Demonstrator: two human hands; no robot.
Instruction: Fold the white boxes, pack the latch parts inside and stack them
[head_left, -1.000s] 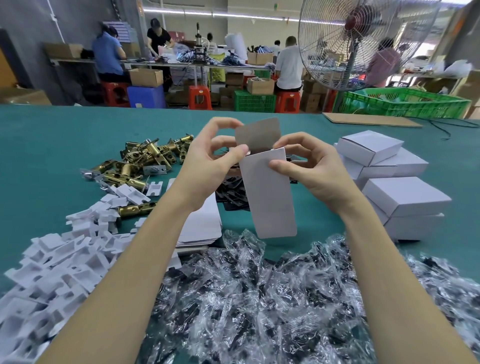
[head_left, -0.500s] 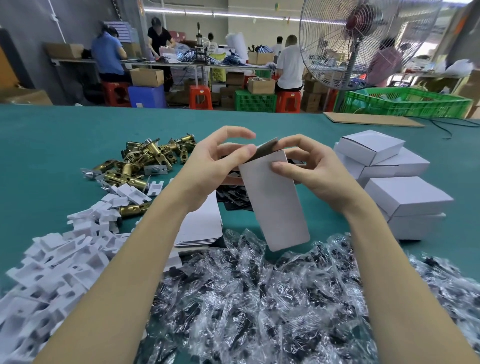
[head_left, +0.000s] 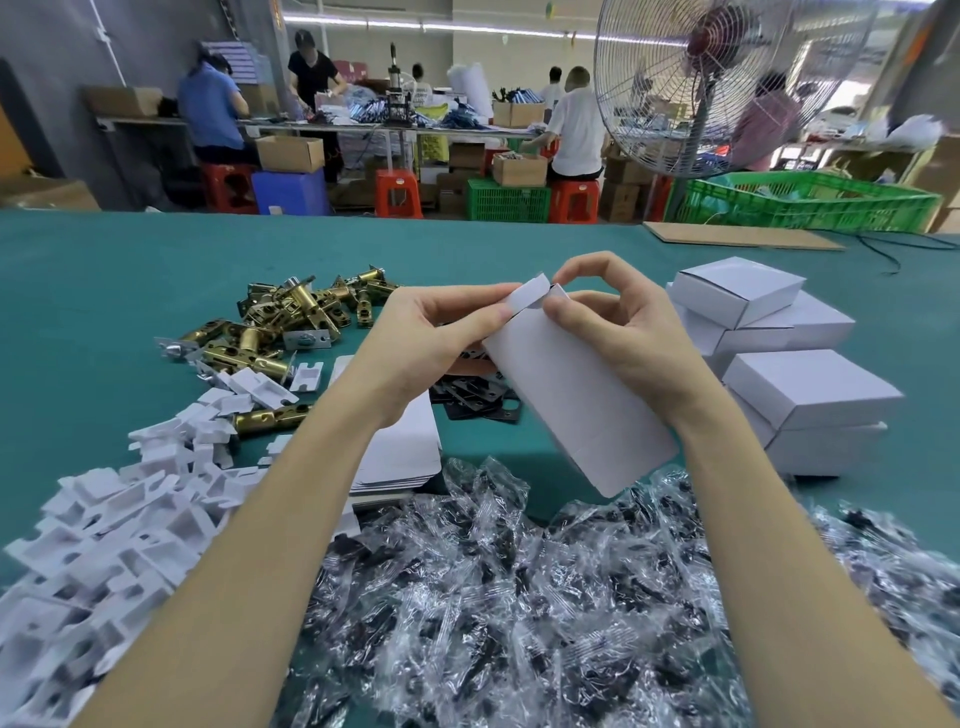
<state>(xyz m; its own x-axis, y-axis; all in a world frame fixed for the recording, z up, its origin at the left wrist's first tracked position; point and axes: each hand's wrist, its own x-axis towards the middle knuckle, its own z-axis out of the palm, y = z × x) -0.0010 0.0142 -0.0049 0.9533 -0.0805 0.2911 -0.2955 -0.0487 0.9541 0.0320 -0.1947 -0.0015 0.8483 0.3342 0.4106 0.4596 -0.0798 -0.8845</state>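
Nearest, a heap of clear plastic packets (head_left: 519, 613) with dark parts inside spreads across the near edge of the green table (head_left: 104, 270). At near left lies a pile of white plastic inserts (head_left: 104, 525), and just beyond the packets sits a stack of flat white box blanks (head_left: 405, 457), partly hidden by the left forearm. Above these, both hands hold a white box (head_left: 576, 400) in the air over the middle of the table, tilted with its far end up. The left hand (head_left: 431, 338) pinches the box's far edge between thumb and fingers at a small end flap (head_left: 530, 296). The right hand (head_left: 618, 322) grips the same end, thumb on the near face and forefinger curled over the top. Black flat plates (head_left: 478, 400) lie under the hands. Farther left sits a heap of brass latch parts (head_left: 291, 322). At right, folded white boxes (head_left: 800, 384) are stacked. Beyond the table stand a pedestal fan (head_left: 711, 83) and a green crate (head_left: 810, 202).
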